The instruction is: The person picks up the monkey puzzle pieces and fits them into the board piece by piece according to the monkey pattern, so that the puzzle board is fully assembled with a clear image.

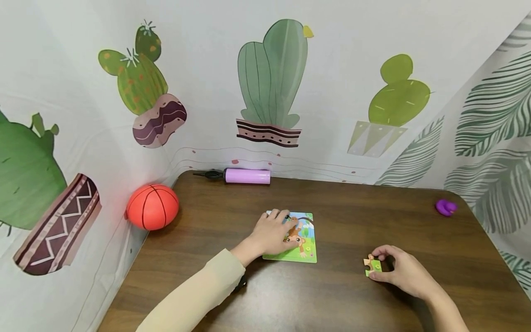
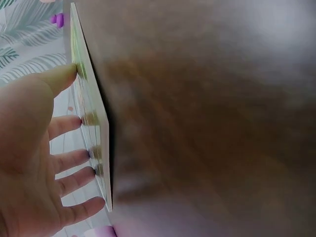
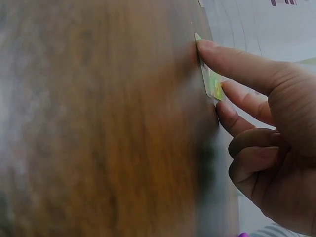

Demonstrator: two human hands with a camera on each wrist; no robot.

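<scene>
A square jigsaw puzzle [image 1: 309, 253] with a cartoon monkey on green grass lies flat near the middle of the table. Spread over its left part is my left hand [image 1: 271, 234], which hides some of the picture. In the left wrist view, the fingertips [image 2: 81, 121] and thumb rest on the top of the puzzle board [image 2: 106, 163]. Farther right, my right hand [image 1: 404, 272] pinches a puzzle piece [image 1: 376, 266] with brown and green print between thumb and index finger. The right wrist view shows this piece [image 3: 210, 81] edge-on at the tabletop, the other fingers curled below.
Along the back edge of the brown wooden table [image 1: 340, 216] lies a pink-purple hand pump [image 1: 247, 176] with a black end. A red toy basketball [image 1: 152, 207] is at the left edge. Toward the right back corner sits a small purple toy [image 1: 445, 207]. Cactus-printed cloth [image 1: 332, 92] hangs behind.
</scene>
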